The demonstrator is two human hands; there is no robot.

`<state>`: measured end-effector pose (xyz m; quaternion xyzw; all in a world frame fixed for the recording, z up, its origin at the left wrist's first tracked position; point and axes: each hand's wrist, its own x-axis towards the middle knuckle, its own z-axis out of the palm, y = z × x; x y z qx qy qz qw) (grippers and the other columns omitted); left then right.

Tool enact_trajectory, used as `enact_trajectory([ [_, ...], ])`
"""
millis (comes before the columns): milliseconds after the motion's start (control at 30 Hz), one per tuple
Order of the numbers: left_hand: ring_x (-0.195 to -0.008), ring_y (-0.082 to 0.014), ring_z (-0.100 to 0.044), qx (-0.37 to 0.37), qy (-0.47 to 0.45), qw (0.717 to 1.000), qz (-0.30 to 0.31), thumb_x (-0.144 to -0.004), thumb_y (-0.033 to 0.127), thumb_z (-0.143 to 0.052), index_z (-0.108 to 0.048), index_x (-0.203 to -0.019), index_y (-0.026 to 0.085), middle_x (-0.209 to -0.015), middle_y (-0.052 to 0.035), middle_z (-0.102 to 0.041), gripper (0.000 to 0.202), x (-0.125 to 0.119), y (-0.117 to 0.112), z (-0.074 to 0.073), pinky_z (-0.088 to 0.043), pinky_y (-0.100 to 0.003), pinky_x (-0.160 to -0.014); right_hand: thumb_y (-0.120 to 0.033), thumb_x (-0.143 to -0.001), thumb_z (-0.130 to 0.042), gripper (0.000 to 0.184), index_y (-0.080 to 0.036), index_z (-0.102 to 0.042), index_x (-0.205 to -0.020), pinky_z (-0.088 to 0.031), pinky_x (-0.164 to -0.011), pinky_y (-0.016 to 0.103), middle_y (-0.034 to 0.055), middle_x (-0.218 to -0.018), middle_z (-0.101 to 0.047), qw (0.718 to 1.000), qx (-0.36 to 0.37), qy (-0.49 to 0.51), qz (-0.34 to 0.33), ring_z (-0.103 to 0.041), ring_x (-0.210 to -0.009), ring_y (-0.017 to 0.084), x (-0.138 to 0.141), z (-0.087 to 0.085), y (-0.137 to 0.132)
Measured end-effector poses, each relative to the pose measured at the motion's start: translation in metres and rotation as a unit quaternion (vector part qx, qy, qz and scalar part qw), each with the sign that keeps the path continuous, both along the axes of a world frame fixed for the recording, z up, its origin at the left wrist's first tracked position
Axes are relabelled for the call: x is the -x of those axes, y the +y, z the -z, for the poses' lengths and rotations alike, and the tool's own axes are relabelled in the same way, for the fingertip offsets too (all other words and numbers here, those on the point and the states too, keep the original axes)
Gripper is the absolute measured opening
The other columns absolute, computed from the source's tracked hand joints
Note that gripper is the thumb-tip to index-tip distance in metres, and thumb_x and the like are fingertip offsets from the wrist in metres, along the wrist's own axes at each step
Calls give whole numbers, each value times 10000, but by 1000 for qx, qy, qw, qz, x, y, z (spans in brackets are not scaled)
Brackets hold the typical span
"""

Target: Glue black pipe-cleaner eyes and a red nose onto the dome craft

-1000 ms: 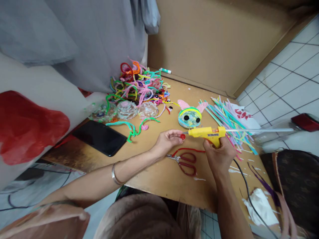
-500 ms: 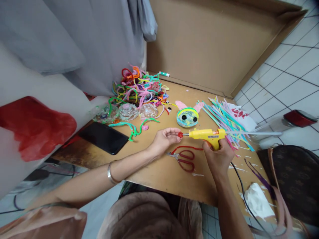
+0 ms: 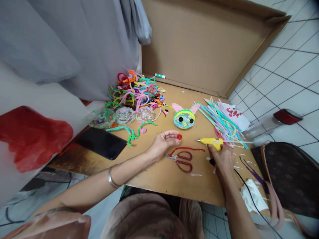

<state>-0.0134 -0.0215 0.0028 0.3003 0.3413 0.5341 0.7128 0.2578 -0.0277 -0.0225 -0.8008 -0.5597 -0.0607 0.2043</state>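
Note:
Between the fingertips of my left hand (image 3: 164, 141) is a small coiled red piece (image 3: 179, 136), perhaps of pipe cleaner. My right hand (image 3: 223, 157) is wrapped round a yellow glue gun (image 3: 211, 142), its nozzle pointing left and a clear glue stick (image 3: 238, 142) poking out behind. Beyond my hands sits a round animal head (image 3: 183, 119) with pink ears and black eyes. Red-handled scissors (image 3: 183, 161) lie below my left hand, beside a red pipe cleaner strip (image 3: 190, 149).
Tangled pipe cleaners (image 3: 137, 91) and clear domes (image 3: 125, 115) fill the back left, near a black phone (image 3: 101, 142). Loose pipe cleaners (image 3: 219, 116) lie at right. A red-lidded bottle (image 3: 271, 122), brown bag (image 3: 286, 176), crumpled tissue (image 3: 254, 196) and black cord (image 3: 245, 182) line the right side.
The glue gun has moved right and down, its nozzle now away from the red piece. My left hand still pinches that piece, which shows more fully. The camera view has shifted slightly.

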Motion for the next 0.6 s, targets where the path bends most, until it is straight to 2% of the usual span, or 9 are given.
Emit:
enact_trajectory([
  [67,-688,-113,-647,9,-9,1000,10,-502,145,-841,-686,-838,121,-753,-27,-697,371,-1,1,-2,-518,-284,-768,-591,-777,-503,521,-98,-647,-863,-378,-666,390,171,-830,-598,998,-14,-62,12,-537,-779,295,4,-3,-5],
  [133,-694,-115,-653,16,-13,1000,20,-508,136,-842,-685,-842,122,-756,-28,-700,369,0,3,-4,-518,-288,-782,-527,-828,-490,461,-101,-651,-901,-384,-691,404,180,-864,-603,991,-75,-109,-24,-545,-818,305,15,-12,-13],
  [200,-694,-113,-656,24,-17,999,33,-520,122,-838,-686,-844,119,-754,-28,-701,358,0,4,-6,-518,-290,-803,-403,-876,-478,308,-149,-647,-915,-405,-704,383,134,-849,-621,974,-159,-96,-130,-561,-816,270,34,-23,-19],
  [267,-696,-109,-658,36,-27,998,48,-532,101,-830,-688,-834,116,-751,-28,-704,334,0,5,-8,-515,-287,-827,-280,-885,-497,167,-195,-636,-918,-443,-735,352,87,-855,-643,941,-220,-25,-257,-580,-804,218,58,-34,-24],
  [333,-711,-112,-664,51,-40,996,65,-545,78,-817,-691,-824,115,-761,-32,-710,308,1,5,-11,-513,-285,-851,-205,-871,-523,120,-213,-628,-928,-469,-771,337,66,-868,-657,909,-253,40,-330,-598,-832,197,80,-44,-24],
  [467,-735,-115,-674,69,-49,992,91,-576,52,-792,-695,-822,117,-785,-35,-719,272,1,5,-17,-518,-270,-858,-174,-871,-527,102,-221,-617,-885,-494,-731,322,42,-834,-665,890,-237,117,-372,-616,-798,181,105,-52,-17],
  [600,-729,-110,-678,71,-43,991,106,-592,46,-787,-693,-819,113,-780,-33,-720,255,2,7,-18,-525,-247,-832,-200,-877,-521,113,-223,-629,-852,-503,-713,321,36,-814,-673,890,-212,156,-371,-623,-773,180,106,-49,-10],
])
